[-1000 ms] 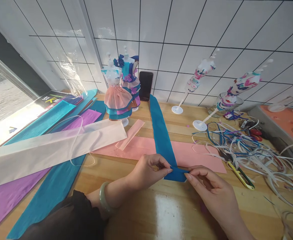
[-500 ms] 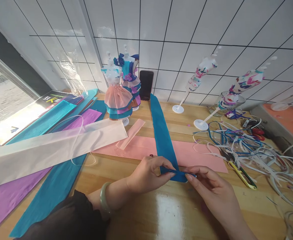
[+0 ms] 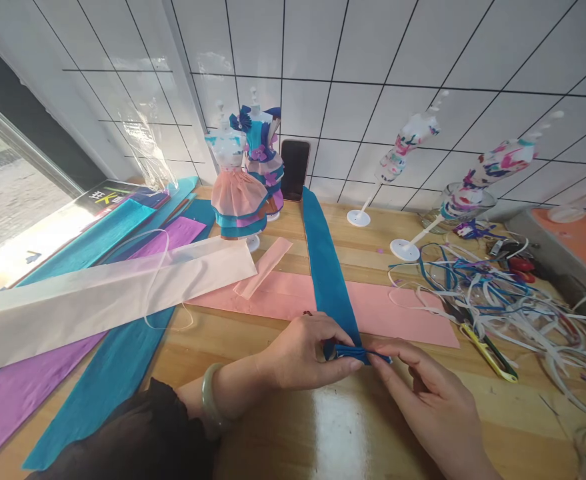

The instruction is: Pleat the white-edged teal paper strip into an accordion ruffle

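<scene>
Between my hands is a small pleated piece of dark blue crepe paper (image 3: 355, 355), gathered into narrow folds. My left hand (image 3: 305, 353) is closed, pinching its left part between thumb and fingers. On the right end, the thumb and index finger of my right hand (image 3: 425, 393) pinch the folds. Just beyond the hands, a long blue paper strip (image 3: 330, 267) runs away toward the wall. It crosses over a pink paper strip (image 3: 397, 310) lying flat on the wooden table (image 3: 273, 440). A short, narrow pink piece (image 3: 263, 268) rests on the pink strip's left part.
Two dressed mini mannequins (image 3: 237, 200) stand near a phone (image 3: 295, 170) against the tiled wall. Two more mannequins (image 3: 465, 187) are behind tangled ribbons (image 3: 493, 287) and yellow-handled scissors (image 3: 490, 353). White (image 3: 123, 293) and purple (image 3: 37, 400) strips overlap at left.
The blue paper between my hands has gone from a flatter fold to tighter, bunched pleats. My left thumb has slid right, closer to my right fingers.
</scene>
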Available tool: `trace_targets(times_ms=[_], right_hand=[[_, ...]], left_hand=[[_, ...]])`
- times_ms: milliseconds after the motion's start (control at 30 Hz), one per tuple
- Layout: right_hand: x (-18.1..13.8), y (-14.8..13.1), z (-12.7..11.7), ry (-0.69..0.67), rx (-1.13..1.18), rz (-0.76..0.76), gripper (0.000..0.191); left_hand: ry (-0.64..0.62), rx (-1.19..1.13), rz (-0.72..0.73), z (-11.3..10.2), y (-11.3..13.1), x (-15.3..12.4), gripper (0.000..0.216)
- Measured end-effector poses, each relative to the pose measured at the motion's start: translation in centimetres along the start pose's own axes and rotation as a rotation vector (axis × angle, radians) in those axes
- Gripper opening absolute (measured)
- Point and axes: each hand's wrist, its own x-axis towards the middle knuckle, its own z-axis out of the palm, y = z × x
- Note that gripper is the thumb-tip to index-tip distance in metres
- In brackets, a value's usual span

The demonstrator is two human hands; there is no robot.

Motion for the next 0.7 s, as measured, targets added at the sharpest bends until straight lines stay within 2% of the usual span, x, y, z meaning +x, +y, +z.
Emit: trace_targets(times_ms=[233, 500, 700], right_hand=[[-0.20, 0.13, 0.26, -0.006, 0.003, -0.049, 0.011], [-0.52, 0.47, 0.40, 0.002, 0.114, 0.083, 0.010], [-0.48, 0.73, 0.52, -0.055, 0.167, 0.143, 0.012]], left_hand=[[0.017, -0.031, 0.002, 0.11, 0.34, 0.07, 0.017], [0.045, -0.086, 0.010, 0.06, 0.33, 0.24, 0.021], [0.041, -0.075, 0.044, 0.19, 0.20, 0.19, 0.021]])
